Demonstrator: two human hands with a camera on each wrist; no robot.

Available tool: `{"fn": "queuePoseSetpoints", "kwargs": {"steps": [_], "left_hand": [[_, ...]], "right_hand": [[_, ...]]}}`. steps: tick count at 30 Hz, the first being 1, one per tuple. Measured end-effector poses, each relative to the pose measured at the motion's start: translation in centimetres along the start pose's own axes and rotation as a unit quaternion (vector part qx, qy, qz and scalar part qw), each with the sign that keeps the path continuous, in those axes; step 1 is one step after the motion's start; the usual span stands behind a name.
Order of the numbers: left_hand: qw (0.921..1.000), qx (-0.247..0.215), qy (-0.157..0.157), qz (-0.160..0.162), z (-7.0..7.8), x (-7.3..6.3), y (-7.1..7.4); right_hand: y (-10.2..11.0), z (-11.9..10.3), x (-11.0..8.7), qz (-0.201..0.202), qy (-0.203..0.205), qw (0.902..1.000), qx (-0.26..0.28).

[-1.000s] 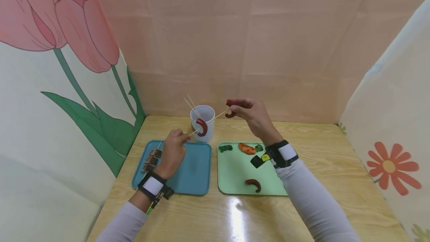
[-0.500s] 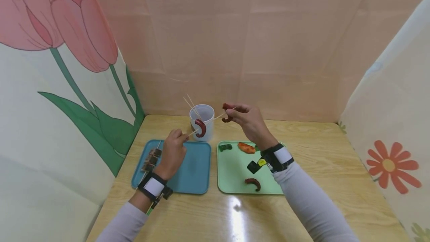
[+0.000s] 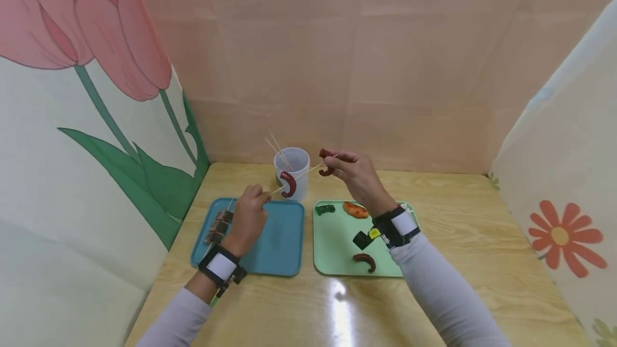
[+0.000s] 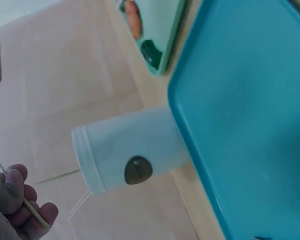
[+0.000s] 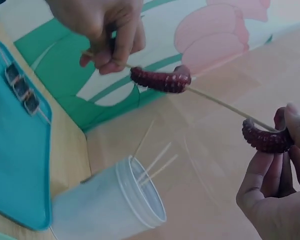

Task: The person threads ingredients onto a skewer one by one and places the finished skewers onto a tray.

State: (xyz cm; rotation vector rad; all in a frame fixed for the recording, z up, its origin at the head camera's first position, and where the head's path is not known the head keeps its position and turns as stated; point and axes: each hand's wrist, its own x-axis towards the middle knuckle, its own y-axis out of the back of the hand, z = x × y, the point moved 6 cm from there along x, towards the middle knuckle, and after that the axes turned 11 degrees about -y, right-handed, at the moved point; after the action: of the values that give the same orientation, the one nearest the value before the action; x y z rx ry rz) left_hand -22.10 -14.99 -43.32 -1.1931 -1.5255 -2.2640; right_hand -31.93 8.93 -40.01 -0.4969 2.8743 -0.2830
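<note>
One thin skewer (image 5: 217,104) is held level-ish over the desk (image 3: 279,315), and the threading of a second piece looks to be the step in hand! Its near end is gripped in the curled fingers of the left hand (image 3: 247,221), with the first red piece (image 5: 160,81) pierced just ahead of them; out at the far end the second red piece (image 5: 267,142) is pinched by the right hand (image 3: 359,173), the tip seemingly poking past. A steady left grip seems called for now, with the second piece eased along toward the first and the stick kept unbent. A third red piece (image 3: 365,261) is seen on the green tray (image 3: 332,245), untouched.
</note>
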Motion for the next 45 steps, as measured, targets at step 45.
{"fn": "queuePoseSetpoints", "kwargs": {"steps": [45], "left_hand": [[0.9991, -0.038, 0.019, 0.007, -1.1, -0.6, 0.7]], "right_hand": [[6.9, 14.9, -7.7, -0.087, -0.025, 0.7761, -0.624]]}}
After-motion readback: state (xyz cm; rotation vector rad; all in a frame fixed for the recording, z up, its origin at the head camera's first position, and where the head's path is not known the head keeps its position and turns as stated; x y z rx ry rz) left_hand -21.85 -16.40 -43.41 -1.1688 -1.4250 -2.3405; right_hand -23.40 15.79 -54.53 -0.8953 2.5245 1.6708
